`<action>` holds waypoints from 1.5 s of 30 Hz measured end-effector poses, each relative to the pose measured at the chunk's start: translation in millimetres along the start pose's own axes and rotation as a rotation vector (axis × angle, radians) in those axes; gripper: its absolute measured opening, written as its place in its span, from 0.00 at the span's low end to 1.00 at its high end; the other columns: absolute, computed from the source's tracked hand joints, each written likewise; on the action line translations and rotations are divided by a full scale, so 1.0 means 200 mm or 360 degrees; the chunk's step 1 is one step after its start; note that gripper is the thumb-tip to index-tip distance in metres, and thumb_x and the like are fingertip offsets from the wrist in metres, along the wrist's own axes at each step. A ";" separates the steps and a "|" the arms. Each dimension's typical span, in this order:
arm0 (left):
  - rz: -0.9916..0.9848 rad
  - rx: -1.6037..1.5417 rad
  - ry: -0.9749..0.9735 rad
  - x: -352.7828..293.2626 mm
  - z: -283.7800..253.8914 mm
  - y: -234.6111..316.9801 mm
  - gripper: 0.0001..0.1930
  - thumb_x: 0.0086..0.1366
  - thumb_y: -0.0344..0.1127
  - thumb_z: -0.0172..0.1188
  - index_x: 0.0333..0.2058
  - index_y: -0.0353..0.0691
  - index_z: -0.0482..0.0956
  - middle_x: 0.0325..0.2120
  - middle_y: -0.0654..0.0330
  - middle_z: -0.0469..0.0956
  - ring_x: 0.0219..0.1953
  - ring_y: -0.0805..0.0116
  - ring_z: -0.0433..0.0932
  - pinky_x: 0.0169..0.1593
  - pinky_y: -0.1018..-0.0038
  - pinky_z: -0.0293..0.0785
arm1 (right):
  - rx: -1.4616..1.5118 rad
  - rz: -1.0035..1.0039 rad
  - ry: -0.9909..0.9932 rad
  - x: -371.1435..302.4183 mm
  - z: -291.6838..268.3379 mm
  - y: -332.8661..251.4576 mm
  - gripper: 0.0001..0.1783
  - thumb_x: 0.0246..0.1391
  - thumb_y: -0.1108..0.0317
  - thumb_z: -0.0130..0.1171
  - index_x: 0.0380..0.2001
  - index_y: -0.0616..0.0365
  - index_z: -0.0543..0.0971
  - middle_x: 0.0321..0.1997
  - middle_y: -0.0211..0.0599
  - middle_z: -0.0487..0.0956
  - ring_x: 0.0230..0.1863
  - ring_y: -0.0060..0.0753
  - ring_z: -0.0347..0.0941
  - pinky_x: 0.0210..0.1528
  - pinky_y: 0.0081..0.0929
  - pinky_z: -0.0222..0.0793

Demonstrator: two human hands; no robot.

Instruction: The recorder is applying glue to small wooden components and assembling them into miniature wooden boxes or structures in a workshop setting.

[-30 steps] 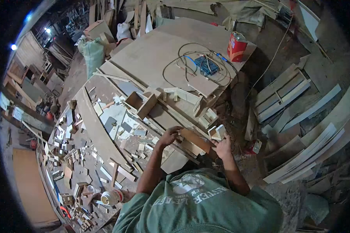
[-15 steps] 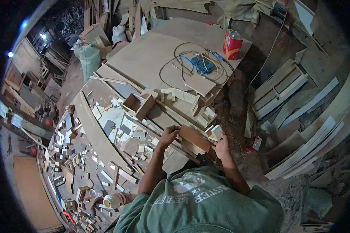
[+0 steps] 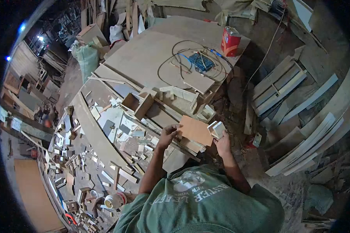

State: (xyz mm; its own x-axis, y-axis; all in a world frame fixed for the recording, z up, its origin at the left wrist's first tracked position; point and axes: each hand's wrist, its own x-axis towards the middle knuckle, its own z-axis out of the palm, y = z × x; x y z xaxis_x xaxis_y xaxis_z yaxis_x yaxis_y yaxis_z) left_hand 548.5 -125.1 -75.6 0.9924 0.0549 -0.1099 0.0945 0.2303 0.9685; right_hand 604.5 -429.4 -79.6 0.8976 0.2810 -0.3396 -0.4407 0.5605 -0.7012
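Note:
A flat brown rectangular board (image 3: 196, 130) is held over a cluttered wooden work surface (image 3: 105, 132). My left hand (image 3: 168, 135) grips the board's left edge with fingers curled over it. My right hand (image 3: 223, 145) holds its right side, just below a small pale wooden block (image 3: 216, 128) that rests against the board's right edge. Whether my right hand also grips that block I cannot tell. Beneath the board lie other wood offcuts (image 3: 175, 159).
A large plywood sheet (image 3: 151, 58) carries a coiled cable (image 3: 182, 58), a blue tool (image 3: 201, 62) and a red can (image 3: 230, 40). Pale planks (image 3: 299, 105) lean at the right. Several wood scraps (image 3: 77, 155) cover the left side; a green sack (image 3: 87, 58) stands behind.
The board has risen a little and now shows its flat face more fully. Both hands stay on its edges.

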 end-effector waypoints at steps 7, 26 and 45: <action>0.0045 0.0046 0.0126 0.04 0.03 0.03 0.13 0.66 0.29 0.59 0.48 0.30 0.78 0.39 0.60 0.81 0.39 0.74 0.79 0.46 0.76 0.75 | -0.0088 -0.0065 -0.0064 -0.04 0.04 -0.04 0.23 0.61 0.48 0.50 0.55 0.46 0.70 0.59 0.25 0.72 0.58 0.30 0.67 0.59 0.41 0.60; -0.0028 0.0146 0.0272 -0.06 0.02 -0.02 0.10 0.60 0.25 0.66 0.29 0.37 0.71 0.23 0.66 0.75 0.31 0.75 0.78 0.37 0.79 0.74 | -0.0760 -0.0344 -0.0084 -0.26 0.04 0.05 0.20 0.63 0.67 0.46 0.56 0.60 0.70 0.52 0.36 0.75 0.52 0.28 0.72 0.56 0.28 0.68; -0.0198 0.0392 0.0429 -0.02 0.01 -0.03 0.13 0.57 0.37 0.70 0.28 0.34 0.78 0.22 0.67 0.75 0.27 0.80 0.71 0.31 0.77 0.70 | 0.0106 0.0288 -0.0772 -0.04 0.08 0.20 0.34 0.58 0.48 0.52 0.61 0.58 0.65 0.58 0.42 0.73 0.58 0.51 0.70 0.62 0.55 0.64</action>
State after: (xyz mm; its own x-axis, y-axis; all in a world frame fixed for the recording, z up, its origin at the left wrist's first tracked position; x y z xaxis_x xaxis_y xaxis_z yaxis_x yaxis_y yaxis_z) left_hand 543.6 -128.4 -80.3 0.9191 0.3023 -0.2528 0.2613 0.0129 0.9652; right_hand 579.7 -397.0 -95.9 0.7075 0.6979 -0.1111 -0.6024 0.5134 -0.6111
